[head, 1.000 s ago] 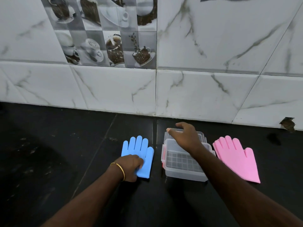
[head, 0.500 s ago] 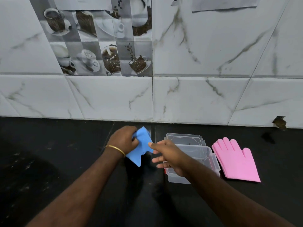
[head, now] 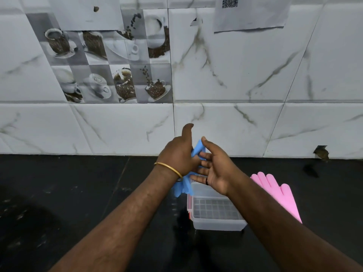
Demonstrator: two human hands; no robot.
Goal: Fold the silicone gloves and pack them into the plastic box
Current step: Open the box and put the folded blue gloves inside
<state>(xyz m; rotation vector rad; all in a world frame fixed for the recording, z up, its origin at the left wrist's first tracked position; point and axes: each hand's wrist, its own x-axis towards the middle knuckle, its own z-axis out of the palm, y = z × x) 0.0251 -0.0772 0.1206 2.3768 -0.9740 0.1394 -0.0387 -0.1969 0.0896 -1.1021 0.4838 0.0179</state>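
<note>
My left hand (head: 179,156) holds the blue silicone glove (head: 184,186) in the air above the left end of the clear plastic box (head: 215,214). The glove hangs bent, one end poking up between my hands and the other drooping below my left wrist. My right hand (head: 215,166) is spread open, palm facing the glove, fingers touching it. The box stands open on the black counter, its grid bottom showing. The pink silicone glove (head: 279,195) lies flat to the right of the box, partly hidden by my right forearm.
A white marble-tiled wall (head: 235,124) rises right behind the counter (head: 68,193). A paper sheet with a QR code (head: 249,14) hangs on the wall. A chipped spot (head: 321,152) marks the wall's base at the right.
My left hand lifted the blue glove off the counter and carried it right, over the box. My right hand left the box lid and came up against the glove.
</note>
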